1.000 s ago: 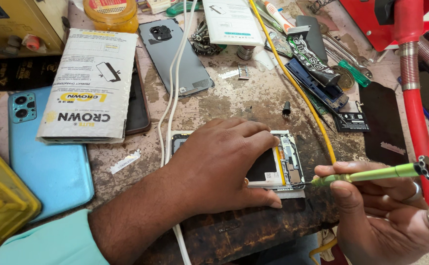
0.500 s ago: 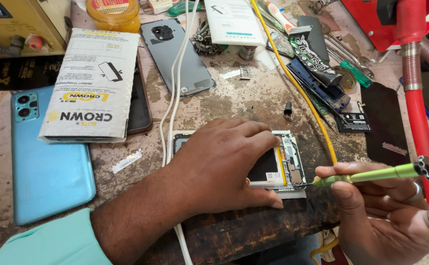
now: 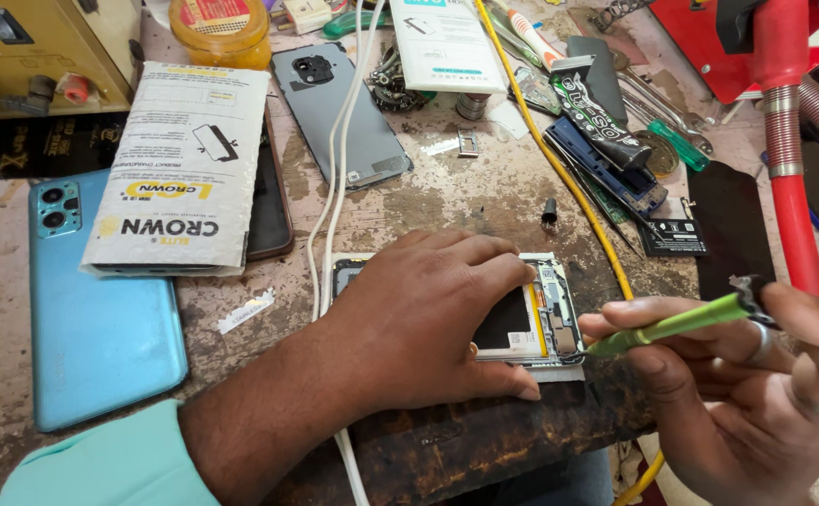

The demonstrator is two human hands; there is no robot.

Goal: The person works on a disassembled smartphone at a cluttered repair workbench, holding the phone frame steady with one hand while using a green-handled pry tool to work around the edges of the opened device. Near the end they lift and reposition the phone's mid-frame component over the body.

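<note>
My left hand (image 3: 423, 319) lies flat on an opened phone (image 3: 540, 319) at the bench's front edge, pressing it down; the phone's black battery and circuit board show at its right end. My right hand (image 3: 737, 394) grips a green screwdriver (image 3: 672, 325) held nearly level, its tip at the phone's right end by the board. A ring sits on one finger of that hand.
A blue phone back (image 3: 100, 319) lies left, a white padded envelope (image 3: 184, 169) over a dark phone beside it. Behind are a grey back cover (image 3: 339, 108), white cables (image 3: 334, 187), a yellow cable (image 3: 559, 169), an orange jar (image 3: 222, 28), loose tools, and red hoses (image 3: 789, 169) right.
A yellow object at the lower left edge has left the view. Both hands and the screwdriver stay almost where they were.
</note>
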